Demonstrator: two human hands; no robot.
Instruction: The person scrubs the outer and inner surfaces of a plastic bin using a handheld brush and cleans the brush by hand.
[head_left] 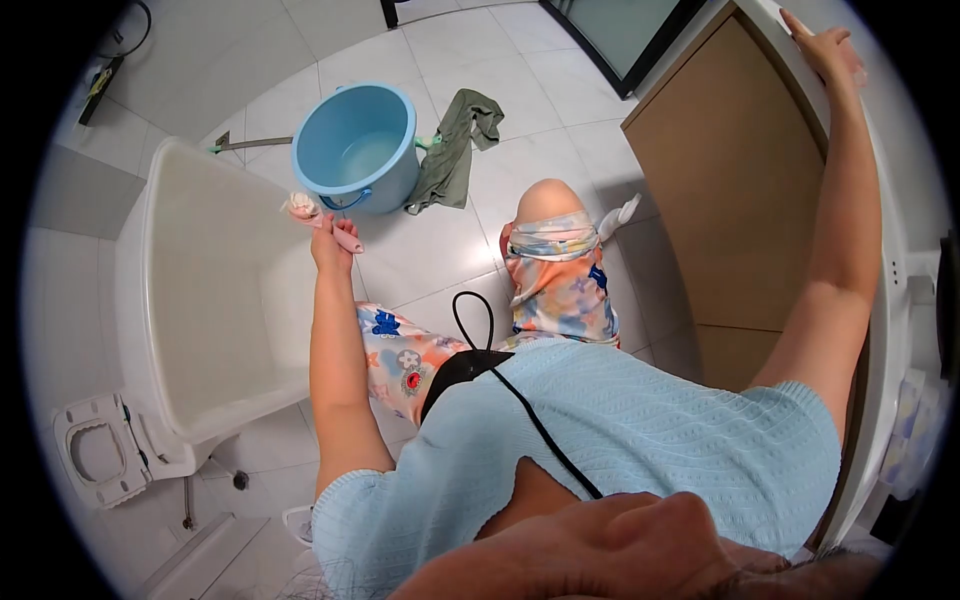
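Note:
My left hand is closed round the pink handle of a small brush, whose pale head points up and left. It is held near the rim of a large white tub, just below a blue bucket with some water inside. At the upper right, my right hand lies on the edge of a white counter, fingers stretched out and apart. A pinkish, see-through thing shows beside that hand, too small to make out.
A grey-green cloth lies on the tiled floor right of the bucket. Behind the bucket a long flat handle sticks out. A brown cabinet stands at the right, and a white toilet seat at the lower left.

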